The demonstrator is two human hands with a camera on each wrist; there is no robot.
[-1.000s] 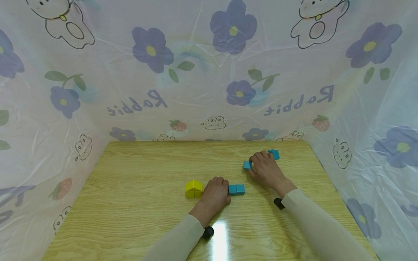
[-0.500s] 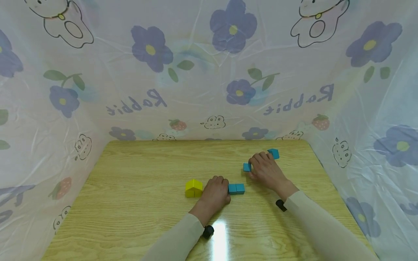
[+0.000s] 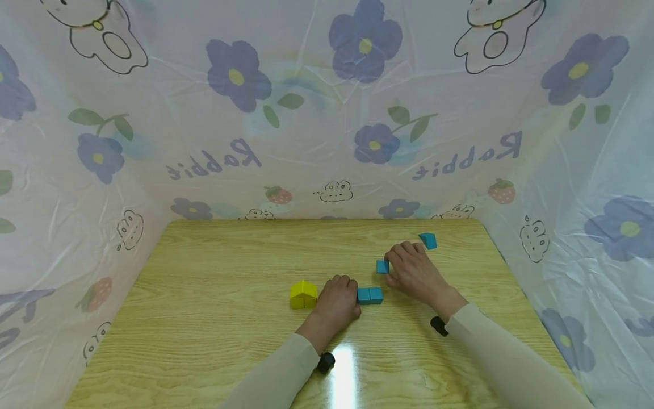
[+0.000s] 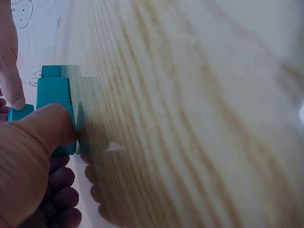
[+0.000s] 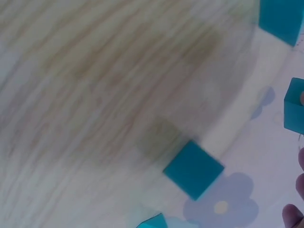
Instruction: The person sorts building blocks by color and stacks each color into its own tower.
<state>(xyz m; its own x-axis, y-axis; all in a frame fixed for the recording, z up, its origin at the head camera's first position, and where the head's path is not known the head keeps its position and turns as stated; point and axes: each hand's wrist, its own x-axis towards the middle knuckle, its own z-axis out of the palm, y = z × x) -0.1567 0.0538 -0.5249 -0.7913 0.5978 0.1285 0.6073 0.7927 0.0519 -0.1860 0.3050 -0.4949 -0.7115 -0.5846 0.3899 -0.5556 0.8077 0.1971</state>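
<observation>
My left hand (image 3: 337, 301) rests on the table at the left end of a short row of blue cubes (image 3: 369, 295). In the left wrist view its thumb (image 4: 52, 124) lies against a blue block (image 4: 65, 150) in that row, with the other fingers curled below. Farther right, my right hand (image 3: 416, 272) grips another blue cube (image 3: 382, 266) by its right side, behind the row. One of its fingers rests on that cube (image 4: 21, 112) in the left wrist view. Part of the row may be hidden by my left hand.
Yellow blocks (image 3: 304, 295) form a small house shape just left of my left hand. A blue wedge-shaped block (image 3: 428, 241) lies behind my right hand. The wooden table (image 3: 219, 267) is bounded by a patterned curtain (image 3: 306, 113) at the back and sides.
My right hand has moved slightly left and toward me with the blue cube, nearer to the row. My left hand, the yellow blocks and the wedge have stayed put.
</observation>
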